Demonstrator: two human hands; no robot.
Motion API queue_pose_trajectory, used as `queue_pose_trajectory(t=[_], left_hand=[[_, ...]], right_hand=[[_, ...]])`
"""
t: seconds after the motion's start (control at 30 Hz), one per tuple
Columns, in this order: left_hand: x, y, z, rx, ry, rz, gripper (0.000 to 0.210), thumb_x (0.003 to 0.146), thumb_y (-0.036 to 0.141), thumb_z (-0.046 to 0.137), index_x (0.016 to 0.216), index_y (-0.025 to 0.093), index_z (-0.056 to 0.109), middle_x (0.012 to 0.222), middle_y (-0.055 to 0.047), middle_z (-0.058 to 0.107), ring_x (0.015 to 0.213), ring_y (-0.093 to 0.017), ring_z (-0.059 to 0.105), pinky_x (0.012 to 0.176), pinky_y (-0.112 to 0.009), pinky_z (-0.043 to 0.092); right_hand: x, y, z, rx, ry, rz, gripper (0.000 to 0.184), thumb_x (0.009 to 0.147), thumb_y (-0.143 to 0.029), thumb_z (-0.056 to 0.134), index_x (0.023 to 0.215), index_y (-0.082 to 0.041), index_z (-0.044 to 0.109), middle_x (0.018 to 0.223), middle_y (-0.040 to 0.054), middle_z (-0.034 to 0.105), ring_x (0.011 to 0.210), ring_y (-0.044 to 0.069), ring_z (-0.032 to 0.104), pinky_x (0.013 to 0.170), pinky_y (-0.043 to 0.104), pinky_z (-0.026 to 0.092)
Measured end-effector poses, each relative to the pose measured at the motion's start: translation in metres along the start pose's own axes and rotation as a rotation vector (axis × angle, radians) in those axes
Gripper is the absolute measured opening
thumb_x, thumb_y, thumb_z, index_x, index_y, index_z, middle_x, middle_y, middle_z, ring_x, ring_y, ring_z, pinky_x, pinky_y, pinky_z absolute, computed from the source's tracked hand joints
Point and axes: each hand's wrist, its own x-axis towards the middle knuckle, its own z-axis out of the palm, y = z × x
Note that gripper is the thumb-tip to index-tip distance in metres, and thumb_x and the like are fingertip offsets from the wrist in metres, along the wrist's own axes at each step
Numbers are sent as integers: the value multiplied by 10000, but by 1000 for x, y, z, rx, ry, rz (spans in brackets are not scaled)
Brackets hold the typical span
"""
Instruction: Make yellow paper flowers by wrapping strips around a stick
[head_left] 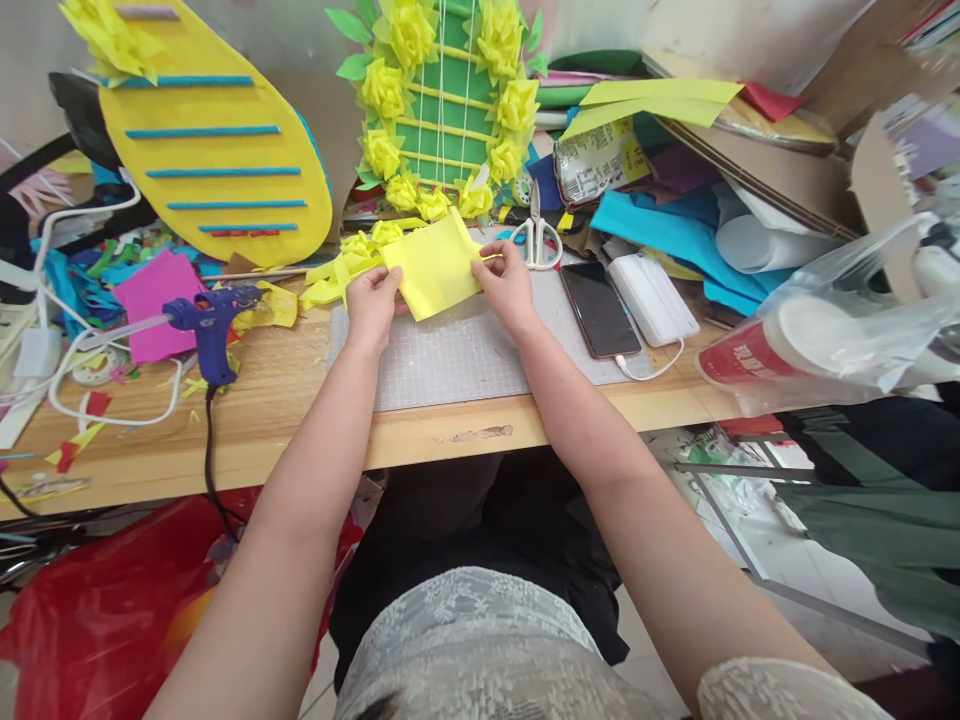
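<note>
A rectangular piece of yellow paper (435, 268) is held up between both hands over a grey cutting mat (457, 365). My left hand (373, 303) pinches its left edge between thumb and fingers. At the right edge, my right hand (507, 283) is closed on the same sheet. Just behind the sheet lie yellow paper flowers and strips (349, 262). White-handled scissors (536, 235) rest beyond my right hand, blades pointing away. Further back stands a green board (450, 120) with white strings, edged in yellow paper flowers.
A blue glue gun (214, 330) stands at left by pink paper (161, 300). Behind it leans a yellow board (225, 160) with blue strips. To the right are a phone (600, 308) cabled to a white power bank (652, 298), a bagged cup (757, 345) and stacked coloured paper (675, 235).
</note>
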Motion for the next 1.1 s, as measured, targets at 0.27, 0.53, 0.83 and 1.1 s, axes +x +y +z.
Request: queue_pose_trajectory(t=[0.27,0.53,0.83,1.1], left_hand=[[5,6,-7,-311,-176,-222,127,824,228,485,852,168,594,865,-57,702,967,-191,655,846,-312,540],[-14,19,-5,-520,-556,-203,599,848,646,271,1045,186,599,1161,-82,651,1247,-268,483,1006,-412,442],[-11,13,-3,-360,-380,-354,374,886,238,384,1211,124,528,1161,-99,654,1214,-222,527,1085,-408,371],[-16,20,2,-357,-374,-413,388,904,196,321,1236,100,499,1140,-109,662,1194,-218,545,1067,-417,395]], right_hand=[[-5,-15,-7,288,-165,8,361,710,-483,631,930,-256,457,784,-32,563,725,97,553,572,218,459],[-13,-28,-7,423,-240,33,388,676,-504,664,904,-247,483,789,-31,570,695,83,549,555,201,445],[-1,-18,-17,393,-38,101,357,683,-502,628,863,-234,475,789,-24,543,758,112,558,625,245,472],[7,-7,-17,247,159,131,202,749,-383,552,820,-219,457,815,-12,535,797,107,539,683,255,469]])
